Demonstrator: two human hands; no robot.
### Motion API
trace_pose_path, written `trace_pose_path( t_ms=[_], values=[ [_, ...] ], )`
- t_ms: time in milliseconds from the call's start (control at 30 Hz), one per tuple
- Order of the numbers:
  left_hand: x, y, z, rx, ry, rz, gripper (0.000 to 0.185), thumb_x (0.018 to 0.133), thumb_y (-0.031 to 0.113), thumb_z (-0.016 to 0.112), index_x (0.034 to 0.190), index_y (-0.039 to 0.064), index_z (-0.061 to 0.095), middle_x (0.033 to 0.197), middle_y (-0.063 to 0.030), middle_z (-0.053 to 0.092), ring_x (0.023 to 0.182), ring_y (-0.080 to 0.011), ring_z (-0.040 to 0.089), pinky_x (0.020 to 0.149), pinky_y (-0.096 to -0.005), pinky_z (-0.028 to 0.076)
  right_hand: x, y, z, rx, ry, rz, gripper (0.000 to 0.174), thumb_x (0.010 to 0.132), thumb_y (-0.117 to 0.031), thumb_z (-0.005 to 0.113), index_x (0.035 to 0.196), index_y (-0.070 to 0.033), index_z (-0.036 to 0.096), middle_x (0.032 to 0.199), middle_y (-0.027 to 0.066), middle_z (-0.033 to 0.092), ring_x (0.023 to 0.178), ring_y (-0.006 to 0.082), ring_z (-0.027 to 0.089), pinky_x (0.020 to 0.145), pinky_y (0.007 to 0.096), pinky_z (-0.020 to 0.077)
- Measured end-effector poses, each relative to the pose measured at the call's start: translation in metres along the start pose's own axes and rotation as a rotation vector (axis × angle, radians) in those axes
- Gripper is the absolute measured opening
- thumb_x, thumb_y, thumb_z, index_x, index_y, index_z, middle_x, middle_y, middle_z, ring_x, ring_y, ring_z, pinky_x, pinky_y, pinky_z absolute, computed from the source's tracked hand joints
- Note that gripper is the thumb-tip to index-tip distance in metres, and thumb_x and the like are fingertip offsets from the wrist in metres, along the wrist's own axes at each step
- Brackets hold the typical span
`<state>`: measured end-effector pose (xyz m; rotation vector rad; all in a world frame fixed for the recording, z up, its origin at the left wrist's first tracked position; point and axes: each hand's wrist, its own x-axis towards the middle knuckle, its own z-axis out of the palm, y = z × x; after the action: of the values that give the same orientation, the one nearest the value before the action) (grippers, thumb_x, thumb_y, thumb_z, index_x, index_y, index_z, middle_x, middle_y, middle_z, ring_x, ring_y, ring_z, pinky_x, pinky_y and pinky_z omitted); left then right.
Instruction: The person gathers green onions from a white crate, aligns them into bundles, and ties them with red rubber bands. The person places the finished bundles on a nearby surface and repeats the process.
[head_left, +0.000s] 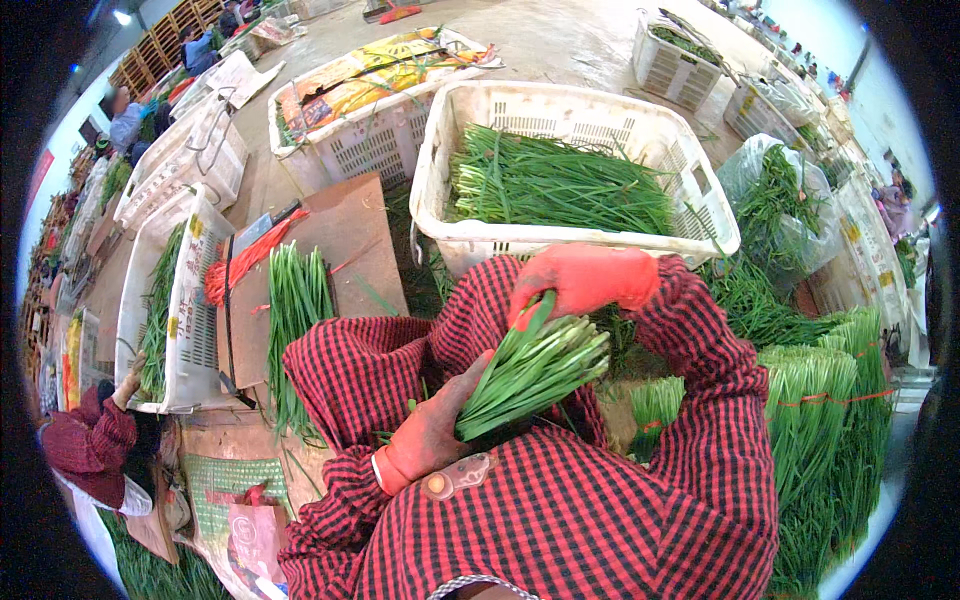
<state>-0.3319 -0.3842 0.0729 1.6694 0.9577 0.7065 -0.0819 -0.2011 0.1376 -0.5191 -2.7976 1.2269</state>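
Note:
A bunch of garlic chives (536, 375) lies slantwise above my lap, its pale cut ends to the right. My left hand (431, 435), in a soiled red glove, is closed around its leafy lower-left side. Over the top of the bunch, my right hand (581, 281) in a cleaner red glove pinches a broad green leaf (536, 313) between thumb and fingers. Just beyond my hands stands a white plastic crate (487, 231) with loose chives (559, 184) piled in it. To my left, another bundle of chives (298, 289) rests on a brown board (367, 225).
Red ties (251, 259) and a knife (255, 231) lie on the board. A crate of chives (199, 300) stands at the left, beside a co-worker's sleeve (90, 442). Tied chive bundles (810, 405) stand upright at my right, near a plastic bag of greens (810, 217).

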Motion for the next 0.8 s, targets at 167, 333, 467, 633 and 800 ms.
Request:
trace_pose_path(
  t_ms=[167,333,467,633,800],
  values=[
    [-0.002,-0.007,-0.005,-0.225,-0.062,0.053,0.097,0.085,0.008,0.077,0.161,0.003,0.017,0.16,-0.0155,0.037,0.144,-0.0198,0.039,0.118,-0.0342,0.033,-0.07,0.017,-0.017,0.208,0.435,0.201,0.018,0.084,-0.009,0.067,0.1,-0.006,0.074,0.094,0.0045,0.073,0.091,0.0172,0.068,0.083,0.0344,0.0537],
    [-0.026,-0.011,-0.023,-0.391,0.082,0.14,0.104,0.084,0.002,0.077,0.163,0.008,0.01,0.163,-0.0102,0.031,0.145,-0.0162,0.033,0.119,-0.0345,0.031,-0.206,0.074,-0.008,0.137,0.963,0.587,0.044,0.097,-0.054,0.06,0.084,-0.012,0.068,0.071,-0.0033,0.061,0.062,0.0096,0.052,0.06,0.0265,0.0406],
    [-0.045,-0.016,-0.047,-0.591,0.234,0.142,0.116,0.074,-0.003,0.08,0.164,0.011,0.008,0.161,-0.0077,0.033,0.144,-0.0167,0.034,0.119,-0.0349,0.03,-0.23,0.095,0.033,-0.553,0.312,0.982,0.056,0.077,-0.024,0.084,0.125,-0.004,0.065,0.121,0.0162,0.068,0.113,0.0319,0.063,0.098,0.0407,0.0499],
    [-0.063,-0.012,-0.07,-0.543,0.435,0.039,0.119,0.066,-0.002,0.081,0.163,0.008,0.012,0.155,-0.008,0.041,0.141,-0.0185,0.038,0.118,-0.0354,0.03,-0.071,0.021,0.044,-0.139,0.536,0.527,0.082,0.079,-0.025,0.084,0.15,-0.007,0.046,0.145,0.0122,0.056,0.133,0.028,0.052,0.11,0.0405,0.0425],
    [-0.08,0.013,-0.123,-0.406,0.593,0.042,0.123,0.06,-0.001,0.085,0.162,0.007,0.018,0.157,-0.0057,0.04,0.144,-0.0185,0.035,0.121,-0.0371,0.026,0.133,-0.081,0.071,0.817,0.169,-0.244,0.081,0.096,-0.039,0.069,0.157,-0.003,0.03,0.153,0.0152,0.046,0.135,0.0241,0.049,0.108,0.0404,0.0435]
  ],
)
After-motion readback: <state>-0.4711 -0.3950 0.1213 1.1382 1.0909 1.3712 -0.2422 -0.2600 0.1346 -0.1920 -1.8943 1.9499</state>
